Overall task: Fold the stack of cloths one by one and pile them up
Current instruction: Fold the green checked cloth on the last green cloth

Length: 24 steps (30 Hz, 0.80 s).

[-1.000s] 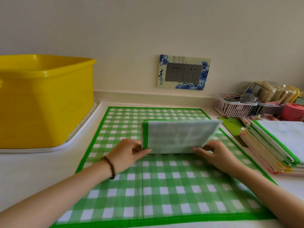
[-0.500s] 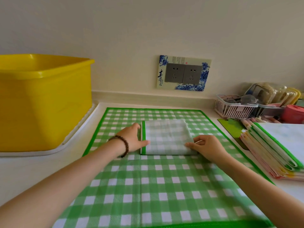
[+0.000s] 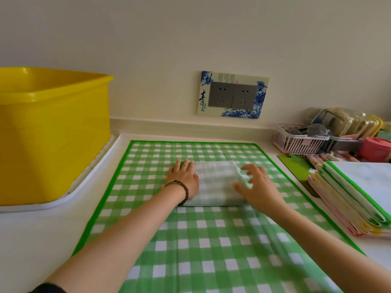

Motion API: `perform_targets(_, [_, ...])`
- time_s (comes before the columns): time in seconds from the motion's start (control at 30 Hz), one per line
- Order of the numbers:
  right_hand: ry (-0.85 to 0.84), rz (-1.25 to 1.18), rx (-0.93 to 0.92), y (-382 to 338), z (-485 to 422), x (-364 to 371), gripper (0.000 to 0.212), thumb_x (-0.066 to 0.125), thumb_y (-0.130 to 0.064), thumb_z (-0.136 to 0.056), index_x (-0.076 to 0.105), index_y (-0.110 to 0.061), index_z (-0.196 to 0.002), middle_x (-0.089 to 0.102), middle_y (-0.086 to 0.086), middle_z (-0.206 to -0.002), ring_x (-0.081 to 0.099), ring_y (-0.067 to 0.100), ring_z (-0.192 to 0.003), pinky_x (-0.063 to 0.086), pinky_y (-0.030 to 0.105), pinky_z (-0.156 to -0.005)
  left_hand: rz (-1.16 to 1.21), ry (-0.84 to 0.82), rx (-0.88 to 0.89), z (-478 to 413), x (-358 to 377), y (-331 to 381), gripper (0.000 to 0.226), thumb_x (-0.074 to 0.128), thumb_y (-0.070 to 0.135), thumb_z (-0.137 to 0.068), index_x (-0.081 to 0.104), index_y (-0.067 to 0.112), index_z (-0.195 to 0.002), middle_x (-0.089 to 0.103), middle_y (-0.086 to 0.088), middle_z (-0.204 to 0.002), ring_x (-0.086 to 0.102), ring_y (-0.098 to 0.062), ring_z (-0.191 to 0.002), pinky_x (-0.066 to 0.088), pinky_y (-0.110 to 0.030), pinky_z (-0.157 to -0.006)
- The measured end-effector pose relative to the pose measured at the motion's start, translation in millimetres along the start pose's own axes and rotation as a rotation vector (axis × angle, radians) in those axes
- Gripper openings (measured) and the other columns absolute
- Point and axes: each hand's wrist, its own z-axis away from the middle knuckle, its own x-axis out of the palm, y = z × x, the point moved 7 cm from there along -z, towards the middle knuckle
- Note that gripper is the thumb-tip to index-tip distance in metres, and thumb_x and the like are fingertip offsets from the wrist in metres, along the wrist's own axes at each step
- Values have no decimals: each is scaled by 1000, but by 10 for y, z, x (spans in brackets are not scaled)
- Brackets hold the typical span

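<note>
Folded cloth point(image 3: 215, 182) now flat on checked mat point(image 3: 211, 250), no longer lifted. Left hand point(image 3: 186, 176) presses its left edge, palm flat, fingers spread. Right hand point(image 3: 256, 185) open at right edge, gripping nothing. Fold looks finished; next, move to pile point(image 3: 349, 199) at right.

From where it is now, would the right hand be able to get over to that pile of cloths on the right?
Probably yes. The right hand is open over the folded cloth, and only bare checked mat separates it from the pile.
</note>
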Motion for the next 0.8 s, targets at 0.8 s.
perform_targets(0.8, [-267, 446, -113, 11, -585, 627, 59, 13, -46, -100, 5, -18, -151, 1, -2, -159, 0, 11, -146, -1, 31, -117, 3, 9, 13, 35, -24, -10, 53, 13, 33, -102, -1, 17, -151, -7, -1, -159, -9, -22, -145, 1, -41, -119])
